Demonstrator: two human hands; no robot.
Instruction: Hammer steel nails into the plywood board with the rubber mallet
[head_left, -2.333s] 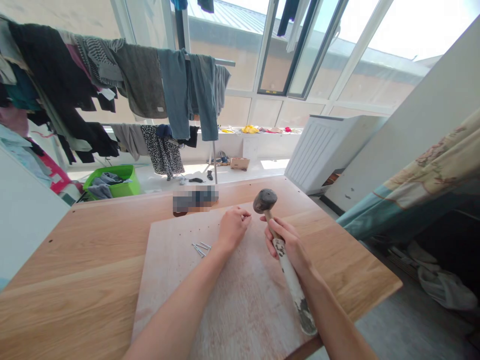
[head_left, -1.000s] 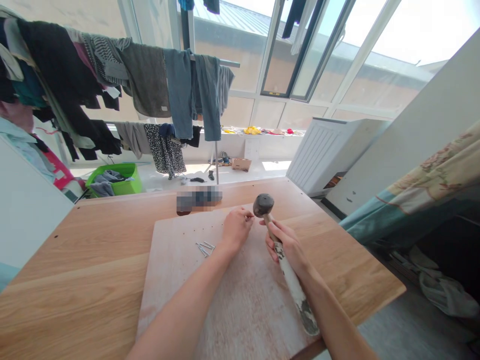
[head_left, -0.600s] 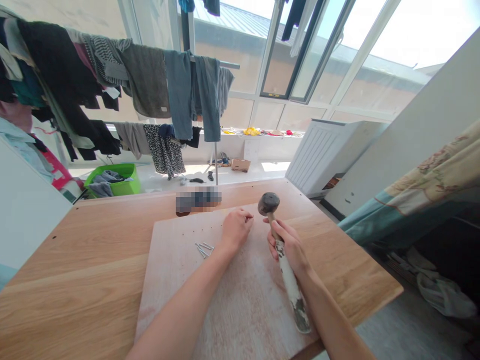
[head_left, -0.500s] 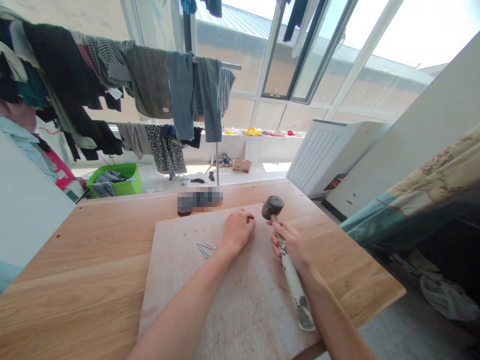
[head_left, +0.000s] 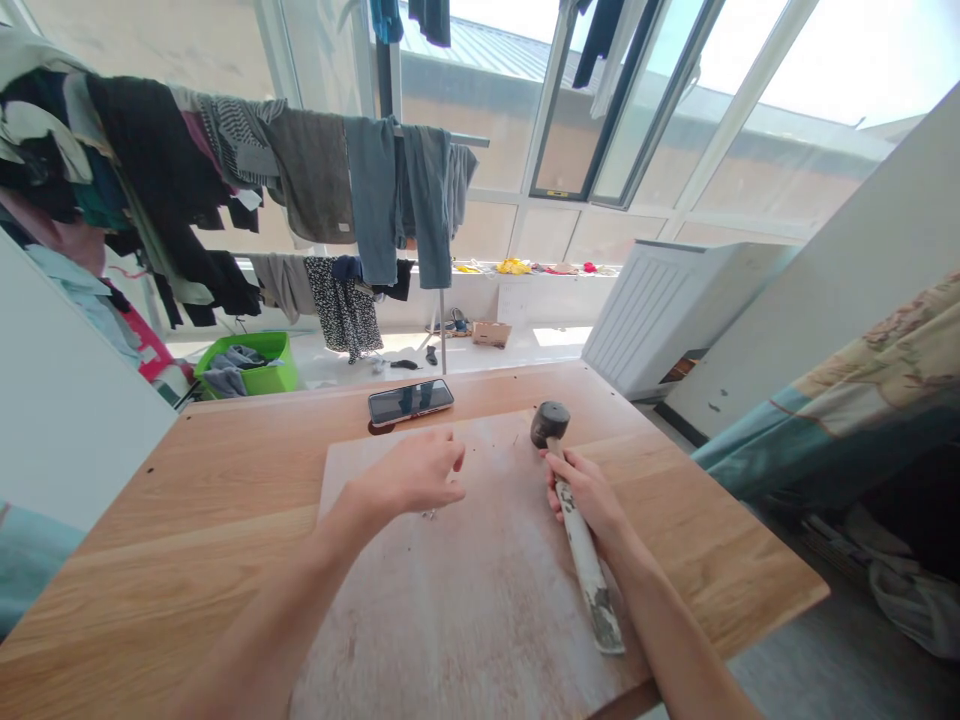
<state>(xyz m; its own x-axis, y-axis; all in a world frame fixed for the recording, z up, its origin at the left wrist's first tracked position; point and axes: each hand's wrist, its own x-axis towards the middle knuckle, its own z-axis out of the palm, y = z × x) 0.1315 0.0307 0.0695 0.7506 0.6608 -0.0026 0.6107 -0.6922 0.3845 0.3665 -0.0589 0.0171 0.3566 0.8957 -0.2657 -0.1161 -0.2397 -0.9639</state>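
Note:
My right hand [head_left: 587, 492] is wrapped around the white, paint-worn handle of a rubber mallet [head_left: 550, 424], close below its black head. The mallet is held over the right side of a pale wooden board [head_left: 450, 600]. Over the board's far left part is my left hand [head_left: 420, 470], thumb and fingers apart with nothing seen between them. Just below its fingertips, a bit of the loose nails [head_left: 429, 514] shows; the hand hides the others. A thin, nail-like thing [head_left: 515, 440] is at the board's far side, left of the mallet head.
The board lies on a wooden table [head_left: 187, 540]. A phone [head_left: 411, 401] rests beyond the board's far edge. Behind the table are a green basket [head_left: 266, 375] of clothes and a laundry-laden drying rack [head_left: 465, 140]. A patterned curtain [head_left: 847, 400] hangs at the right.
My left hand has moved left from the board's far middle to over the nails, and its curled fingers have spread. The mallet stays in my right hand, nearly still. The view has shifted slightly.

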